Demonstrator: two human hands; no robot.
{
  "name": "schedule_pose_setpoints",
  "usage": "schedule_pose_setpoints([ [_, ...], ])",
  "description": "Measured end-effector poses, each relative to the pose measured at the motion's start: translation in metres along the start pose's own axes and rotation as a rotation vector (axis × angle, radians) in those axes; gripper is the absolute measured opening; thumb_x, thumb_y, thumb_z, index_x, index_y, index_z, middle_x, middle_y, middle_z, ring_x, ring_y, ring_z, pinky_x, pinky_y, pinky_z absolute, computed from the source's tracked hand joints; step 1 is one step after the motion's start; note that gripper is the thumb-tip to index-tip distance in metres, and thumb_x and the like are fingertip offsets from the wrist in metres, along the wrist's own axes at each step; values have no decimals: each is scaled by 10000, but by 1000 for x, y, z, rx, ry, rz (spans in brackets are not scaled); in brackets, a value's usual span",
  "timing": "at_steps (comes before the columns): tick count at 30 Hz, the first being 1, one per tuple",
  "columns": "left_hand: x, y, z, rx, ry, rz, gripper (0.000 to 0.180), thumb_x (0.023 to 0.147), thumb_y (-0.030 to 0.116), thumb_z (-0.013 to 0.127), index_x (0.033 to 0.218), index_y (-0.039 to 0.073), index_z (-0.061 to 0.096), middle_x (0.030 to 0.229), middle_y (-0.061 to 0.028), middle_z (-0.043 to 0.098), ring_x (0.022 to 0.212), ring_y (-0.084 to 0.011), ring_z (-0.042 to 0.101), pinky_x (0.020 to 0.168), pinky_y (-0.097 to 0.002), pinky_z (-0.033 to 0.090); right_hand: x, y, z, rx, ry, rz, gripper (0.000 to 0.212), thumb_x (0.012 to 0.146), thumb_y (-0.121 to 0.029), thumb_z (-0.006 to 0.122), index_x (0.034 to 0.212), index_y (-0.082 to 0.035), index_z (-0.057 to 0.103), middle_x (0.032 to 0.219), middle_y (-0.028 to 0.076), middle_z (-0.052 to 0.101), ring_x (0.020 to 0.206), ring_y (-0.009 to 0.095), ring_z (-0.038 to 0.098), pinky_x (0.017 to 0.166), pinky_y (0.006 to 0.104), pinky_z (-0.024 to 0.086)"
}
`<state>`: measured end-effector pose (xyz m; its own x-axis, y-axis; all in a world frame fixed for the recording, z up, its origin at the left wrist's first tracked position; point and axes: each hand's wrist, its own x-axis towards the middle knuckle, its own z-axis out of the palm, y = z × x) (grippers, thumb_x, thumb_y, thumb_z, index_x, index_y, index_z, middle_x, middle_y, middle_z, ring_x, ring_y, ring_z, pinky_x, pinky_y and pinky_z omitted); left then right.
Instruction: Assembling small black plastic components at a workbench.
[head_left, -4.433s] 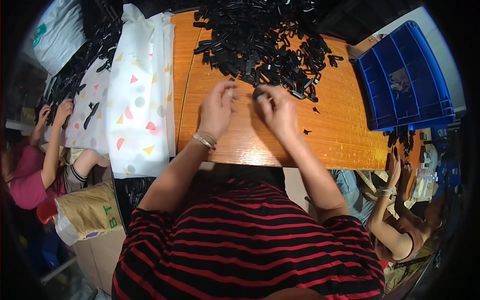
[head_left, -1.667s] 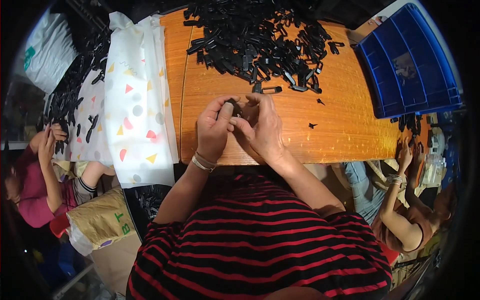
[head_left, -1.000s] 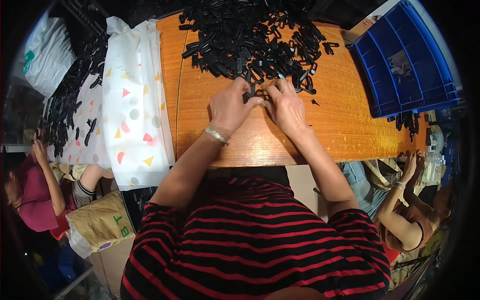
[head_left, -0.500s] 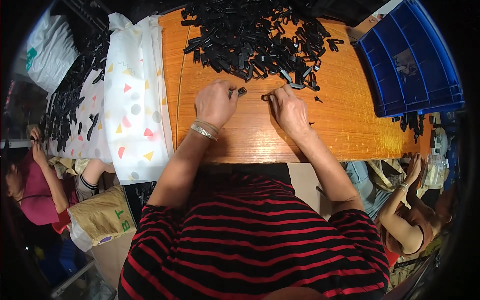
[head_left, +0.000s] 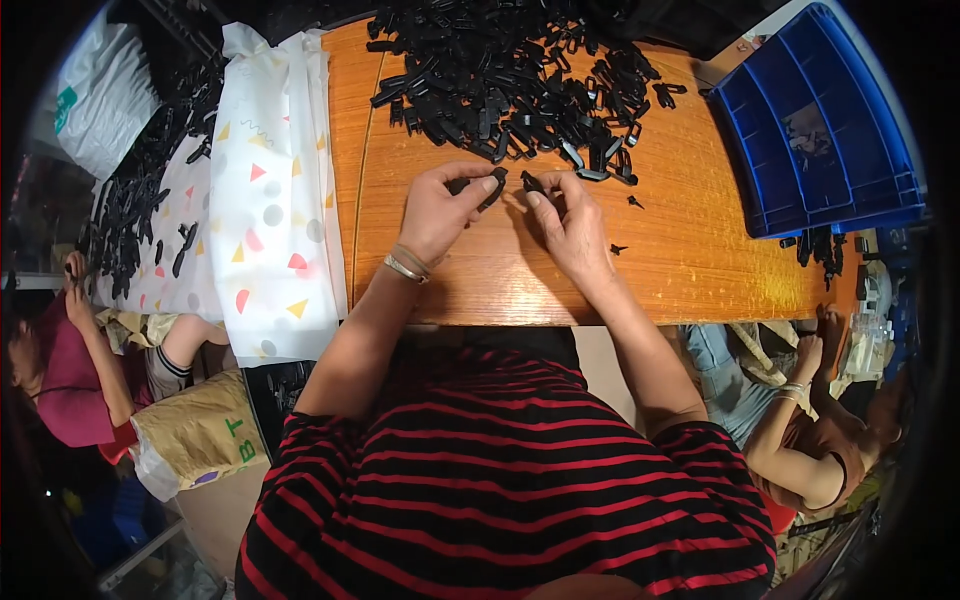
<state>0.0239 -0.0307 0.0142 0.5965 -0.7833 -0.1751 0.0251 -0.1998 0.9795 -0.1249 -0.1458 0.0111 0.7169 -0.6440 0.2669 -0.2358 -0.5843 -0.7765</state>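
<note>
Above the wooden table (head_left: 480, 280) my left hand (head_left: 440, 208) is closed on a black plastic piece (head_left: 494, 188), pinched between thumb and fingers. A bracelet and a band circle that wrist. Across a narrow gap, my right hand (head_left: 568, 215) pinches a smaller black plastic part (head_left: 531, 183) at its fingertips. The two pieces are close together but apart. Just beyond both hands spreads a large heap of black plastic pieces (head_left: 490, 80), some of them loop-shaped. Two small black bits (head_left: 618, 248) lie on the wood to the right of my right hand.
White patterned sheeting (head_left: 265, 200) covers the table's left part, with more black pieces (head_left: 125, 240) beyond it. A blue plastic crate (head_left: 815, 130) stands at the right, black parts (head_left: 825, 250) beside it. One person (head_left: 85, 370) works at far left, another (head_left: 810, 430) at far right.
My left hand has turned so its black piece points up and shows more. My right hand has rolled, its thumb now visible, and its part has tilted upward. The hands are slightly closer together.
</note>
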Motion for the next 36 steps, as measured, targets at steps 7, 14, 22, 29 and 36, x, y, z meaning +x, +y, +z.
schedule_pose_setpoints([
  [7, -11, -4, 5, -486, -81, 18, 324, 881, 130, 683, 1166, -14, 623, 772, -3, 661, 591, -26, 547, 508, -156, 399, -4, -17, 18, 301, 52, 31, 173, 925, -67, 607, 1069, 16, 562, 850, 31, 609, 655, 52, 557, 556, 213, 457],
  [14, -14, -6, 3, -483, -85, 61, 309, 880, 106, 677, 1165, -1, 625, 773, -4, 664, 585, -24, 546, 504, -149, 393, -4, -20, 18, 268, 63, -43, 171, 899, -38, 636, 1058, 11, 595, 853, 14, 608, 672, 37, 536, 588, 199, 450],
  [22, -25, -4, 4, -356, -33, 191, 304, 883, 92, 674, 1172, 7, 631, 772, 1, 653, 594, -19, 545, 518, -151, 409, -5, -32, 14, 61, 116, -205, 187, 802, -8, 717, 968, 15, 635, 848, 77, 616, 650, 113, 588, 561, 225, 466],
  [29, -45, 9, 9, -357, 36, 314, 216, 903, 53, 630, 1108, -13, 646, 813, 4, 642, 618, -20, 534, 534, -162, 420, -14, -32, 27, 83, 242, -247, 412, 783, -27, 738, 1155, -14, 559, 910, 116, 616, 685, 180, 631, 606, 269, 514],
  [36, -64, 24, -2, -356, 25, 232, 182, 913, 148, 575, 1011, 11, 646, 729, 18, 594, 550, -23, 479, 501, -167, 365, -26, -63, 30, 330, -75, -230, 351, 921, -79, 582, 1254, -8, 495, 863, 113, 649, 707, 187, 657, 640, 298, 519],
])
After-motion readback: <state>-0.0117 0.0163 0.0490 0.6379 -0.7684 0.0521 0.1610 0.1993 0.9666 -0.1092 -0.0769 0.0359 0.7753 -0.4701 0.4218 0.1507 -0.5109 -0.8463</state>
